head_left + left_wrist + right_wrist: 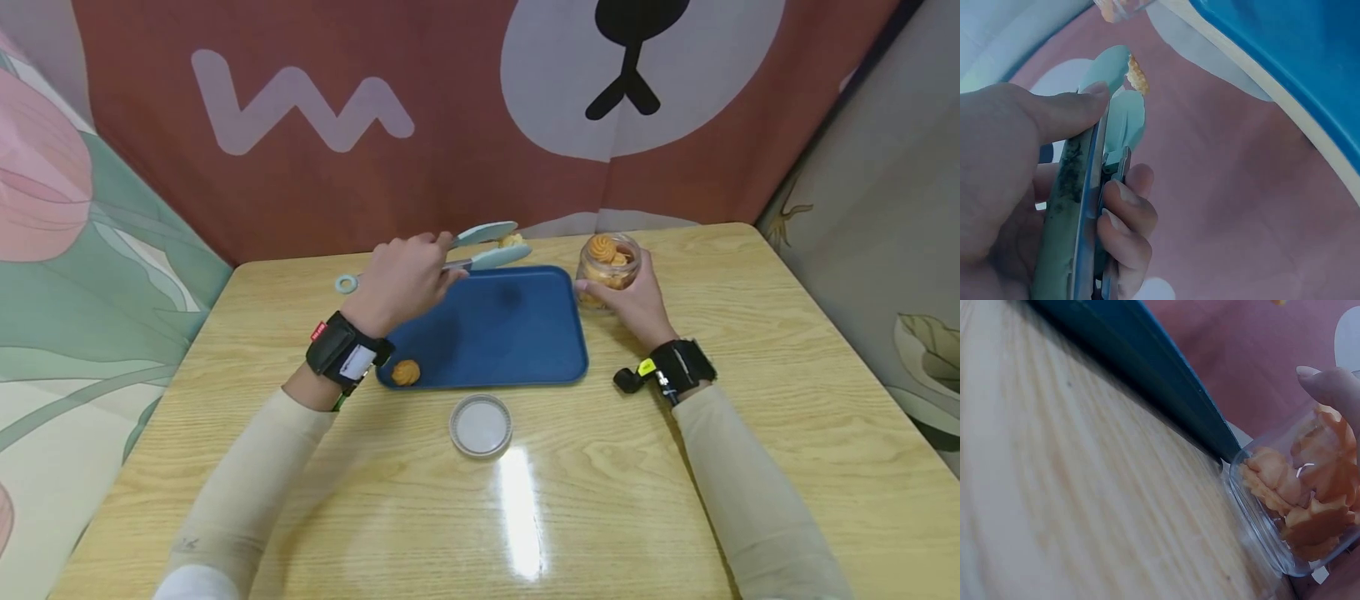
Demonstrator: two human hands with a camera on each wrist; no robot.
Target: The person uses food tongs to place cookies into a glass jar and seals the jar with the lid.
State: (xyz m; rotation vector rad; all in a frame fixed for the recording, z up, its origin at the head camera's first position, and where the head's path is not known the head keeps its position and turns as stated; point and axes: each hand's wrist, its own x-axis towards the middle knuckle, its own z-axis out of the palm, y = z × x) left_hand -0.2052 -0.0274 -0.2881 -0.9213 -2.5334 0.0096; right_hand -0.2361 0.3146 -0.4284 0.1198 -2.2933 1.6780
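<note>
My left hand (405, 279) grips light-blue-tipped tongs (498, 257) over the back edge of a blue tray (517, 333). Between the tong tips sits a pale cookie (512, 240); the left wrist view shows the thumb along one arm of the tongs (1063, 244) and curled fingers on the other. At the tray's right, my right hand (637, 304) holds a clear jar (588, 273) round its side. Swirled golden cookies (1319, 522) fill much of the jar, whose top is uncovered. Another swirled cookie (406, 372) lies in the tray's front left corner.
A round, pale lid (481, 426) lies on the wooden table (600, 483) in front of the tray. Behind the table hangs a reddish-brown printed cloth (450, 167), with patterned cloths at both sides.
</note>
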